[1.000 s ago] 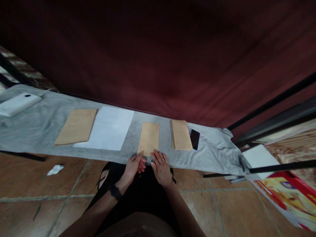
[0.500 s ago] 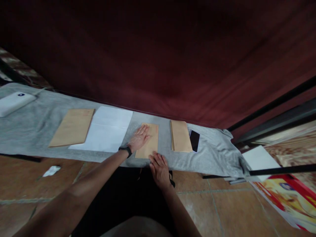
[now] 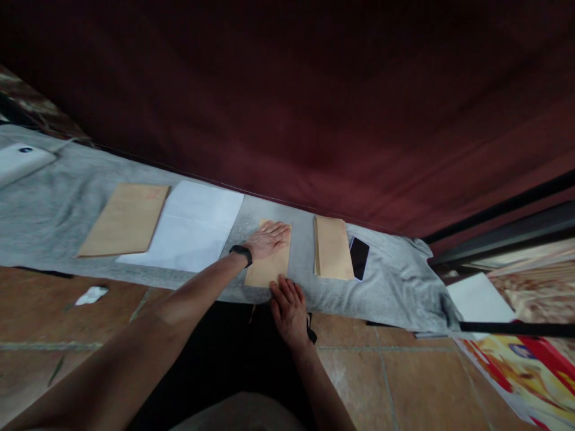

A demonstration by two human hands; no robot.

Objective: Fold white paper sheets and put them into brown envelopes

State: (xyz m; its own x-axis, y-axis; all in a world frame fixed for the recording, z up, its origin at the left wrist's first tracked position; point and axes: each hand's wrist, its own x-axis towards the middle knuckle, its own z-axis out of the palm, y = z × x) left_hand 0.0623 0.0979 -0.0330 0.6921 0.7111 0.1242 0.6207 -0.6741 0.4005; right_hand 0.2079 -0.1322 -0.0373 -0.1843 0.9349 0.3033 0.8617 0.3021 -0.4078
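Note:
A brown paper envelope (image 3: 265, 272) lies flat on the grey cloth in front of me. My left hand (image 3: 269, 238), with a dark band at the wrist, rests flat across its upper part, fingers stretched out to the right. At the envelope's lower right corner lies my right hand (image 3: 288, 304), fingers extended, the fingertips touching the corner and the cloth. To the right is a stack of brown envelopes (image 3: 333, 248). On the left, another brown envelope pile (image 3: 126, 220) overlaps white paper sheets (image 3: 191, 224).
A dark phone (image 3: 359, 257) sits beside the right stack. The grey cloth (image 3: 58, 215) covers a long narrow surface, with a white device (image 3: 22, 161) at its far left. Behind hangs a dark red curtain (image 3: 287, 120). A colourful printed box (image 3: 525, 371) stands at lower right.
My left hand has slid to the right and slightly up over the envelope, its fingers now reaching the right edge. My right hand stays at the lower corner. The view has shifted slightly.

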